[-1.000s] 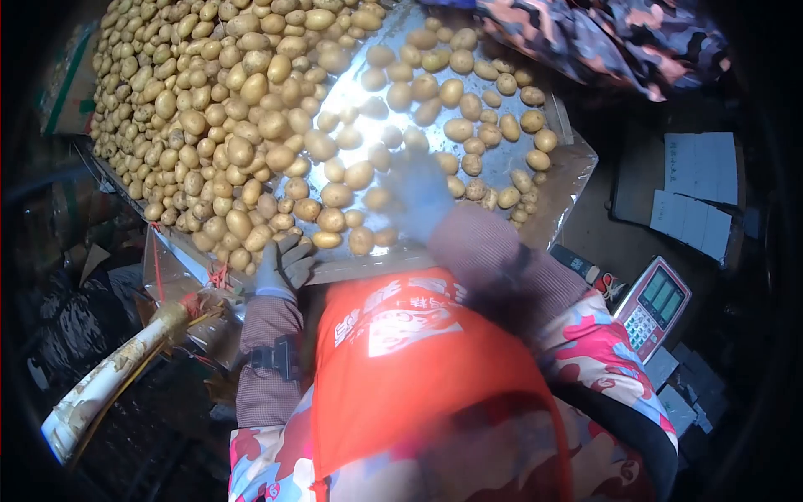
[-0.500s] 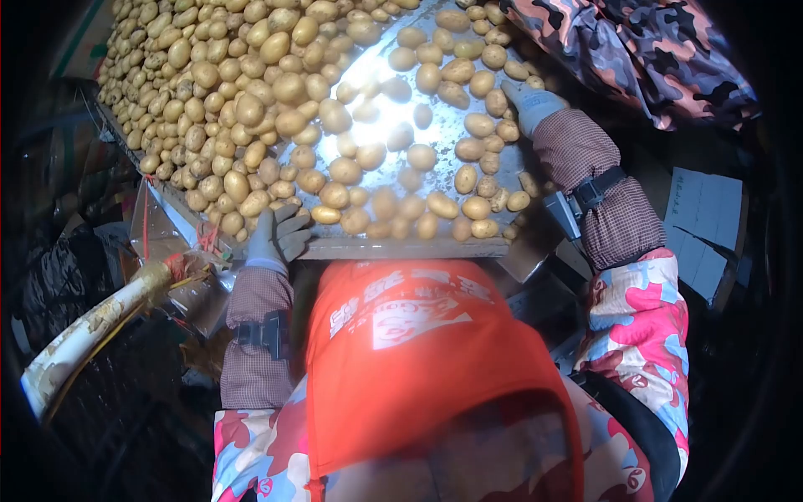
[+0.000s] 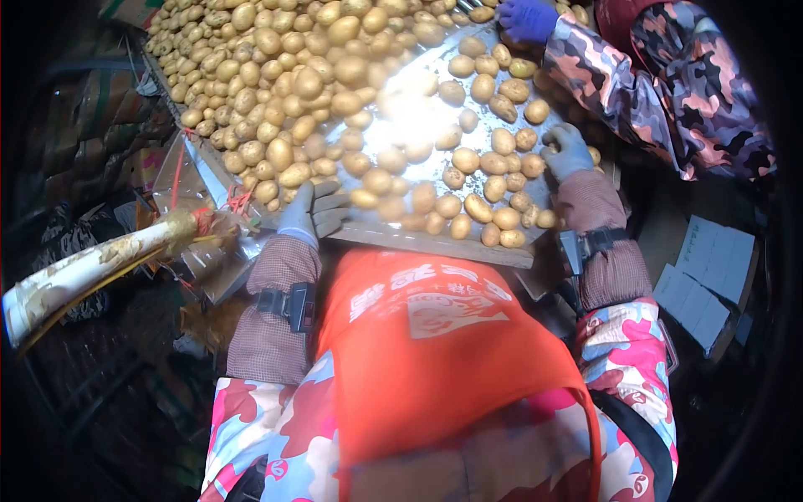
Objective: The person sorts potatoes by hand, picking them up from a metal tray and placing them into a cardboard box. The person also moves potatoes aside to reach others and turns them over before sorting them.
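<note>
Many potatoes (image 3: 307,83) are heaped at the left and centre of a metal sorting table (image 3: 401,238), with looser ones on the right. My left hand (image 3: 313,211), in a grey glove, rests at the table's front left edge beside the heap, fingers apart and holding nothing visible. At the right side of the table my right hand (image 3: 566,151), also gloved, has its fingers curled beside the loose potatoes. Whether something is inside those fingers is hidden.
A co-worker's hand (image 3: 527,20) in a purple glove reaches over the table's top right, its camouflage sleeve (image 3: 598,71) behind. A white worn pipe (image 3: 96,259) lies at the left. Cardboard with paper sheets (image 3: 715,255) stands at the right.
My right hand has drawn nearer the front, its fingers now curled. The co-worker's purple glove has come into view. The camera view has shifted, and loose potatoes lie differently.
</note>
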The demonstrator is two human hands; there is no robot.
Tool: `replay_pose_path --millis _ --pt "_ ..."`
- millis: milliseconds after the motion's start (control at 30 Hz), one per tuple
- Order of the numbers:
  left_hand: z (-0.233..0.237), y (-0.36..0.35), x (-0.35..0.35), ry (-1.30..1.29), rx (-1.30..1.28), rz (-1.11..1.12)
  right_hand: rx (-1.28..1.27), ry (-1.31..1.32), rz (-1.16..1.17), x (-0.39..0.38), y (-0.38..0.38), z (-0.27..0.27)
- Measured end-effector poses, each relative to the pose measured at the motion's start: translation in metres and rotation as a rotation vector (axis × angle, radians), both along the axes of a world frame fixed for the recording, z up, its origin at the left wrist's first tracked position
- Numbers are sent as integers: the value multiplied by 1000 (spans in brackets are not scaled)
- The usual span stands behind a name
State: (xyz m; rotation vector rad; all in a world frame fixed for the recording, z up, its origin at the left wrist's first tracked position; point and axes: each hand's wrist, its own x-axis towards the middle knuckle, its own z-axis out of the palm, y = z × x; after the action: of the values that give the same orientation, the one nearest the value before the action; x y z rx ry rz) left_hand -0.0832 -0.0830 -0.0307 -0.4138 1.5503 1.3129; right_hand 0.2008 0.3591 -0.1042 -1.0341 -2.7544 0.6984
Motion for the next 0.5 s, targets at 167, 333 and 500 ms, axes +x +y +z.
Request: replay_pose_path --millis 167,333,500 --pt "48 39 58 -412 336 8 -335 268 -66 -42 -121 101" --pt "31 49 89 -567 522 166 -794 135 310 -82 -217 128" --pt "-7 -3 81 -542 466 274 -214 303 486 -153 -236 110"
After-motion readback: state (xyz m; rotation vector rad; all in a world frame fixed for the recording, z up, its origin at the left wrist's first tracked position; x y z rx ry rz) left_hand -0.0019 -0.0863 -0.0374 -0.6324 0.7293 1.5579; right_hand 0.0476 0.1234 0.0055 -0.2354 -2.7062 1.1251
